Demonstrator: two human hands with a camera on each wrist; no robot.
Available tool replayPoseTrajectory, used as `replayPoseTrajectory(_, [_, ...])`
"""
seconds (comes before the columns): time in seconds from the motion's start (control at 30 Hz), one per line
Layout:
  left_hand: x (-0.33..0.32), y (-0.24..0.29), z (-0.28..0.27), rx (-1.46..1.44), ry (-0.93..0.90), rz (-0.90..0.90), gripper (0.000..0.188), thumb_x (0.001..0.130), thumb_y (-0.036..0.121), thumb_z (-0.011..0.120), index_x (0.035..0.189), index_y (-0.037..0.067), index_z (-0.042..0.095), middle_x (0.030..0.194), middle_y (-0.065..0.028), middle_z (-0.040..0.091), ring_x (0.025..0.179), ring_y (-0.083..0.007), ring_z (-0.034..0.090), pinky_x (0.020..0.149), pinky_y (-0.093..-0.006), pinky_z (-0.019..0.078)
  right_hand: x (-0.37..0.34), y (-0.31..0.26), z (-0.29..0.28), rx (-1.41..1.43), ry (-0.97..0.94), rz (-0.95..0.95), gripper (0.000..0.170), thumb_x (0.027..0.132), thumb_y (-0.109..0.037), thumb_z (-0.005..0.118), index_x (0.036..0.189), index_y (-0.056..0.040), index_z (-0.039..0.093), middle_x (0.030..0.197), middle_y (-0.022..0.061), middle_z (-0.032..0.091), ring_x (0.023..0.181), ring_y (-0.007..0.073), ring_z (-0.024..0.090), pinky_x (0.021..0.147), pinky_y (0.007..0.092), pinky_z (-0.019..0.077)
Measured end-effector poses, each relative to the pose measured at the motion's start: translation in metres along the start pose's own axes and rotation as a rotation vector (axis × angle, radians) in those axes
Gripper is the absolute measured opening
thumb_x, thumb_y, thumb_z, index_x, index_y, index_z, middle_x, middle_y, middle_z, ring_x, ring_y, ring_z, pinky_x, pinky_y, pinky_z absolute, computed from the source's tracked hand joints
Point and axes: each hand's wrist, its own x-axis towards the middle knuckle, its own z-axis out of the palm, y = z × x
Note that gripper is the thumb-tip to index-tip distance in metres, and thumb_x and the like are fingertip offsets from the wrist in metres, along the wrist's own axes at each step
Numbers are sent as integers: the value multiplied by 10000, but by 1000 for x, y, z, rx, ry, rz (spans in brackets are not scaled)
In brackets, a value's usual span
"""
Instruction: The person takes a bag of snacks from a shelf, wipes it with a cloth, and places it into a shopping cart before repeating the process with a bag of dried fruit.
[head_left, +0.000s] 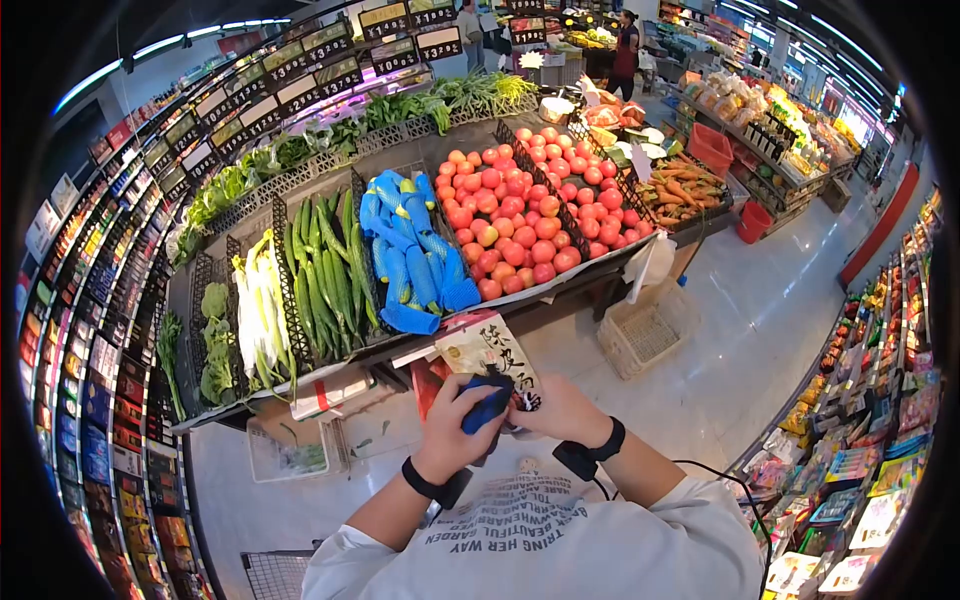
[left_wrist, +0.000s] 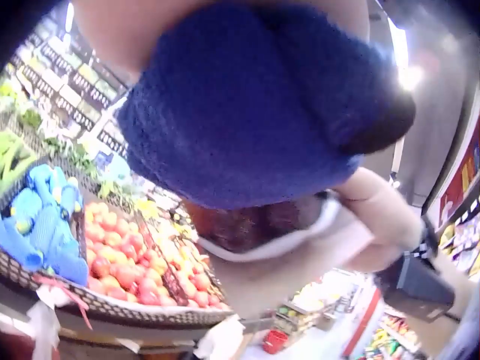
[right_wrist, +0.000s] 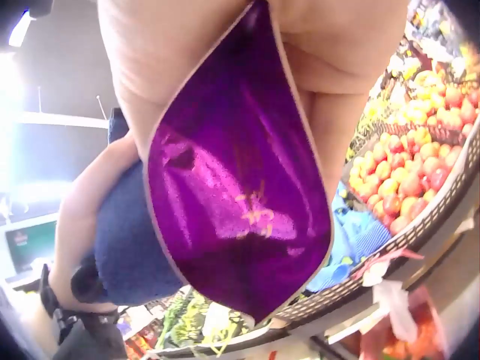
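My left hand (head_left: 448, 425) grips a folded dark blue cloth (left_wrist: 232, 112), which fills the upper left wrist view. Right beside it, my right hand (head_left: 568, 408) holds a pouch (head_left: 487, 350) with large dark characters on a pale face. The right wrist view shows the pouch's glossy purple underside (right_wrist: 240, 172), pointed at both ends and pale-edged. There the cloth appears just behind the pouch, to the left. Both hands are close together in front of my chest, and the cloth overlaps the pouch's near end in the head view.
A sloping produce stand (head_left: 350, 350) lies ahead, with tomatoes (head_left: 520, 215), blue-netted produce (head_left: 410, 260) and long green vegetables (head_left: 325, 270). A pale crate (head_left: 645, 335) sits on the floor to the right. Packed shelves line both sides; a cart (head_left: 275, 572) is at lower left.
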Motion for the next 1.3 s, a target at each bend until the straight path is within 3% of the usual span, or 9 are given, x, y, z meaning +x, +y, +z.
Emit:
replayPoseTrajectory(0.13, [38,-40,-2,75,479,-19,320,773,100,803,1049,30,657,1104,-170,598,1001,-318,623,895,-371,495,-10,-15,-22,-165,-178,55,394,807,-307,771,1042,-14,652,801,111,702,683,220,673,701,346,544])
replayPoseTrajectory(0.33, [22,17,15,21,154,3,316,781,104,799,1053,24,660,1091,-181,604,982,-331,636,856,-364,514,12,-3,-14,-171,-116,61,276,802,-313,753,958,-97,683,779,122,683,733,263,696,695,367,532])
replayPoseTrajectory(0.47, [26,-38,1,37,574,-139,275,810,63,776,1047,2,650,1054,-159,611,959,-310,637,846,-361,507,18,1,-10,-208,-57,-99,301,799,-262,757,1015,-79,654,831,130,678,763,287,687,711,374,536])
replayPoseTrajectory(0.67, [34,15,-1,-21,283,-67,379,784,150,819,1093,9,651,1125,-173,590,1029,-319,625,899,-369,502,25,-8,5,-140,-44,-7,320,788,-243,768,1025,-66,647,846,123,679,765,282,686,717,370,536])
replayPoseTrajectory(0.73, [33,-5,0,64,484,-5,362,786,149,818,1073,4,653,1107,-169,595,1037,-319,621,911,-365,496,25,-9,10,-207,-19,-38,340,791,-243,768,1057,-68,649,849,127,682,757,288,688,709,382,539])
replayPoseTrajectory(0.87, [33,-53,-38,-105,552,-369,291,848,105,758,1071,-20,620,1042,-146,599,976,-261,604,872,-360,485,24,-21,28,-414,104,-158,295,769,-165,783,1011,-37,673,862,155,700,765,306,706,714,380,552])
replayPoseTrajectory(1.03, [10,9,-37,-87,345,-39,397,780,116,822,1102,-9,628,1120,-157,589,1048,-292,599,938,-359,469,16,-21,60,-226,101,-160,440,788,-211,746,1153,-3,619,944,232,658,864,423,650,738,477,537])
replayPoseTrajectory(1.17, [4,-14,-101,-372,438,-498,323,843,133,782,1094,0,629,1201,-175,585,1115,-287,582,975,-374,454,3,-49,89,-402,142,-170,401,789,-226,749,1115,-24,629,931,207,650,841,396,659,725,476,538])
replayPoseTrajectory(1.3, [-29,25,-107,-86,280,-91,348,854,116,763,1137,9,592,1281,-192,526,1191,-305,537,1032,-383,415,-5,-62,119,-435,156,-205,387,798,-233,743,1106,-27,631,943,173,662,818,370,668,712,448,554])
